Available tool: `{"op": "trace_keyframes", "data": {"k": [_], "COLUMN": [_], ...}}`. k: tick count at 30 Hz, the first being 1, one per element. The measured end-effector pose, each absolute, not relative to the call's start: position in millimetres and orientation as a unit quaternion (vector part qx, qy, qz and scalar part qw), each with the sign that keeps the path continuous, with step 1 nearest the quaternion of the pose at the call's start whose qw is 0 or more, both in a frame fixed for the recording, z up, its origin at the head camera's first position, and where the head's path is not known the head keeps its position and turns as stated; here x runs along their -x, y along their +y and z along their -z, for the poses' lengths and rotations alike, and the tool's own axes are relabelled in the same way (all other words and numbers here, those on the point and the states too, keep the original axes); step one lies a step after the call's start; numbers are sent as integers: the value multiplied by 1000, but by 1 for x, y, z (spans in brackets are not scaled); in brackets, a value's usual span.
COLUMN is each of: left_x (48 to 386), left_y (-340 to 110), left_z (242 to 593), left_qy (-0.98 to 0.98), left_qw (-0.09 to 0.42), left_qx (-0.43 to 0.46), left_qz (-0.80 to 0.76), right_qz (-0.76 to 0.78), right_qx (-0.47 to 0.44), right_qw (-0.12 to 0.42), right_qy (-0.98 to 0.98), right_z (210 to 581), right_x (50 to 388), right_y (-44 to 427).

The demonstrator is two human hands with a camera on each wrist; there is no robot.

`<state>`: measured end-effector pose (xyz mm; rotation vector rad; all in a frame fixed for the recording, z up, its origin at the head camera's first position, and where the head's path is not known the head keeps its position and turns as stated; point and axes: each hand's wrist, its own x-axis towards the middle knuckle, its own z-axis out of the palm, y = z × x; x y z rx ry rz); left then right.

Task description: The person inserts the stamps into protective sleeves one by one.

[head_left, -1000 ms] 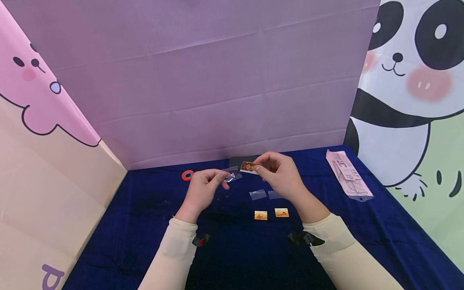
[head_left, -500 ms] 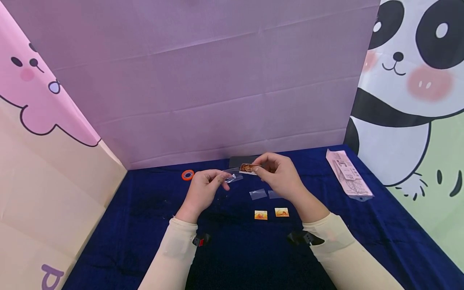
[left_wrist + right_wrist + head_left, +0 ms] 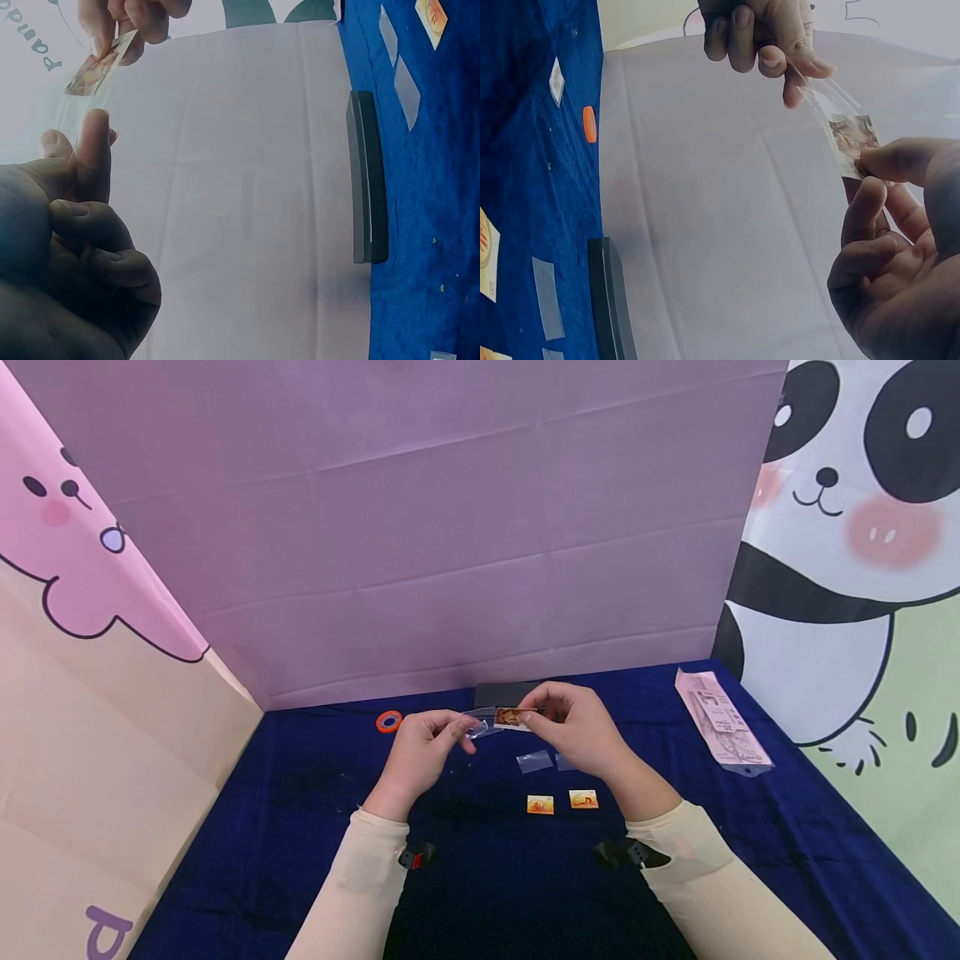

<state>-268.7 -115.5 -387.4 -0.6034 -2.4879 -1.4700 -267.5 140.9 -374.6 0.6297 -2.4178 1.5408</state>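
Between thumb and fingertip, my left hand (image 3: 422, 756) pinches one end of a small clear plastic sleeve (image 3: 483, 725). My right hand (image 3: 581, 731) pinches a brown-pictured postage stamp (image 3: 510, 718) by its right part; its toothed edge shows in the right wrist view. The stamp (image 3: 847, 133) meets the sleeve's near end, both held up above the table. How much of the stamp lies inside the sleeve I cannot tell. Closer to me on the cloth lie two yellow-orange stamps, one on the left (image 3: 540, 805) and one on the right (image 3: 583, 799).
Two more clear sleeves, one (image 3: 534, 762) in plain sight and one (image 3: 565, 763) partly behind my right hand, lie on the blue cloth (image 3: 300, 827). A dark flat box (image 3: 504, 694) stands at the back. An orange ring (image 3: 388, 722) lies left, a pink printed packet (image 3: 723, 722) right.
My right hand has moved slightly left and down, bringing the stamp against the sleeve. The left hand stays nearly still, with its grip on the sleeve kept.
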Motion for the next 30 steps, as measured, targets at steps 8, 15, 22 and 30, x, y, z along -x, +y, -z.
{"op": "trace_keyframes", "data": {"k": [8, 15, 22, 30], "left_x": [269, 269, 269, 268], "left_y": [-115, -115, -115, -115], "left_z": [388, 389, 390, 390], "left_qy": [-840, -840, -840, -840], "left_qw": [97, 97, 99, 103], "left_qx": [205, 201, 207, 209], "left_qz": [494, 494, 492, 491], "right_qz": [-514, -507, -497, -493], "right_qx": [-219, -221, -216, -213], "right_qw": [98, 91, 89, 85], "right_qy": [-824, -828, -836, -839], "right_z": [374, 374, 373, 374], "right_x": [266, 266, 265, 267], "right_y": [141, 141, 141, 141]}}
